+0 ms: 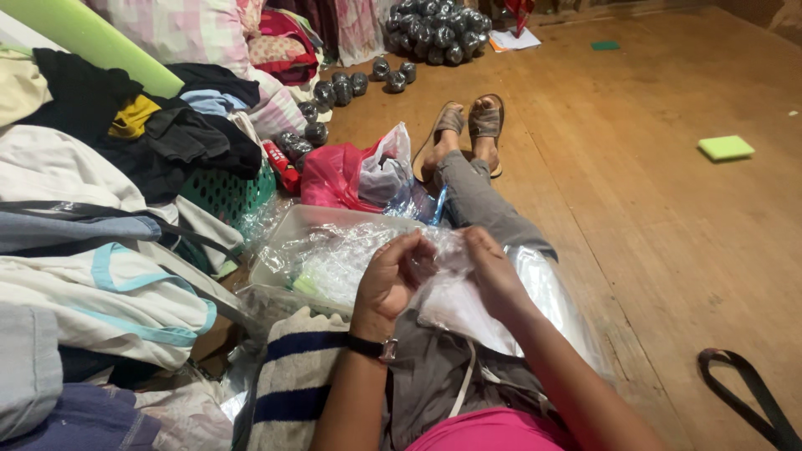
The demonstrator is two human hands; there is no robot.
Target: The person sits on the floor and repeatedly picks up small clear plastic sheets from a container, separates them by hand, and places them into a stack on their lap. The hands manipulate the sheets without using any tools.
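Seated on the floor (668, 209), a person's left hand (393, 276) and right hand (493, 271) both pinch a clear bag (468, 292) over the lap, beside a bag-filled tray (317, 219).

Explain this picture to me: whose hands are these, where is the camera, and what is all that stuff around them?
No machine here: a person sits on a wooden floor wearing a head camera that looks down at their own hands. The left hand, with a black watch on its wrist, and the right hand together pinch a clear plastic bag over the lap. Beside the left hand is a clear tub of more plastic. Further left lies a clothes pile. Ahead are the sandalled feet, a pink bag and grey balls. A green sponge lies to the right.
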